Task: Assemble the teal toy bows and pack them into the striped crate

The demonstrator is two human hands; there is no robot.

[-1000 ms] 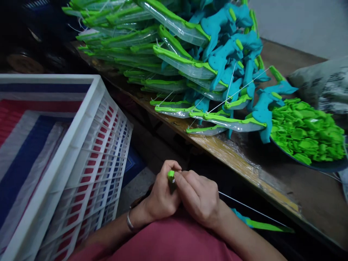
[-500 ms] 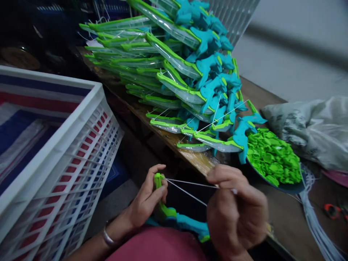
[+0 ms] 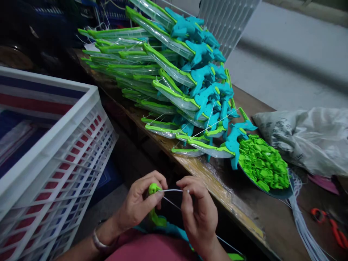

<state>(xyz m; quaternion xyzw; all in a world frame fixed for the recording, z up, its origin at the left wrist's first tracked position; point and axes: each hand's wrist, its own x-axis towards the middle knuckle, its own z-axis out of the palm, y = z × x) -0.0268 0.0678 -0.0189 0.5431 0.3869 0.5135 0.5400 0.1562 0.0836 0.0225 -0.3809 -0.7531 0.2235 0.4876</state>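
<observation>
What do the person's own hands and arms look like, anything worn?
Two bare human hands, no gloves. The left hand has a plain, silvery, rounded bracelet at its wrist; no band shows at the right hand. No sleeves show on the visible forearms. The shirt is dark pinkish red.

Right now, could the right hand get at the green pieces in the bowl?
Probably yes: the space between the right hand and the green pieces looks free, though that hand pinches a white cord.
</observation>
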